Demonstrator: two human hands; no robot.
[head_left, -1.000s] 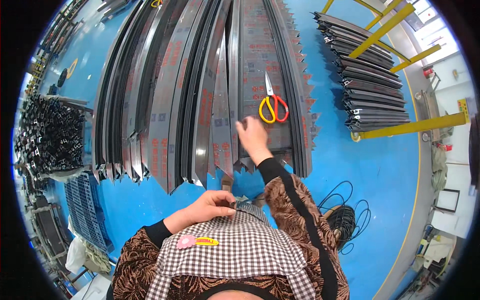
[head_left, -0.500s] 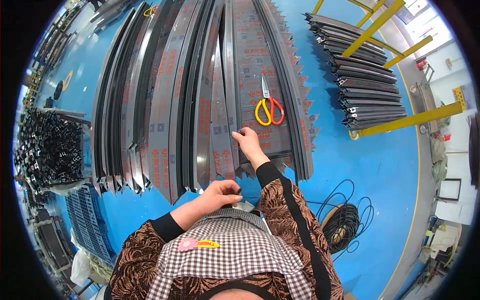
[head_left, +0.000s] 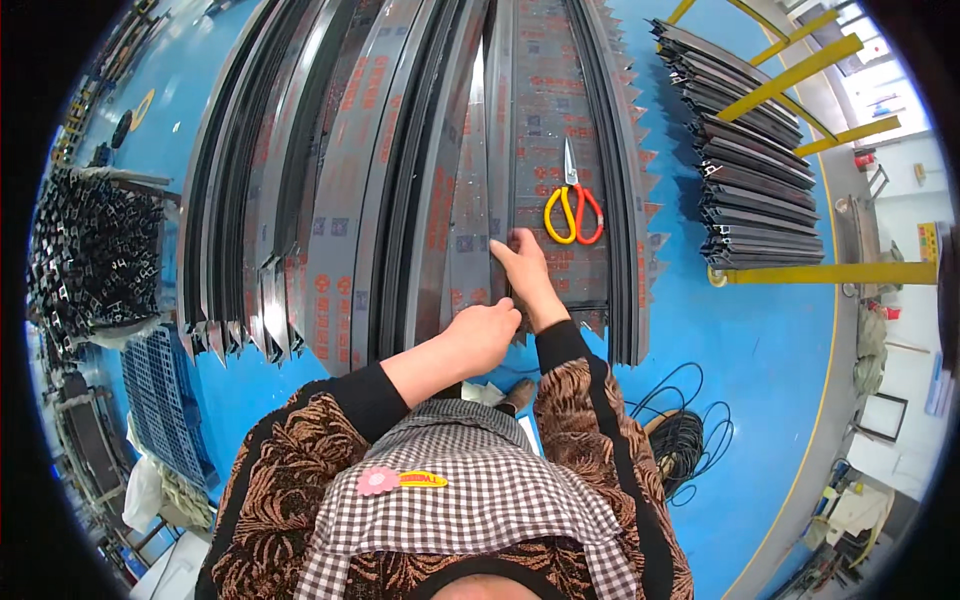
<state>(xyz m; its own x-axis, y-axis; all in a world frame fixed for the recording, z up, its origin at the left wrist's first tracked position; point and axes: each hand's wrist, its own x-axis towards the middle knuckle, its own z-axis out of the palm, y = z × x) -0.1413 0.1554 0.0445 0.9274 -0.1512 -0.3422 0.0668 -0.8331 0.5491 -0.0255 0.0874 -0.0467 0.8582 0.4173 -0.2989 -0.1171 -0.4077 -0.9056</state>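
Bare R hand (head_left: 528, 272): ours, at long slim grey profile (head_left: 501, 175)
Bare L hand (head_left: 484, 334): ours, nr R wrist
Steel scissors w/ yellow & red handles (head_left: 574, 205): beyond our R hand

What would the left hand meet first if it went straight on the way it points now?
Most likely the left hand would meet the right hand first, near its wrist. Depth is unclear, so it might pass over or under.

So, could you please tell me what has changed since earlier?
The left hand moved forward and rightward from near the checked apron to the grey profiles, beside the right hand; its grip is unclear. The right hand stayed there; the red-and-yellow-handled scissors still lie on the profiles.
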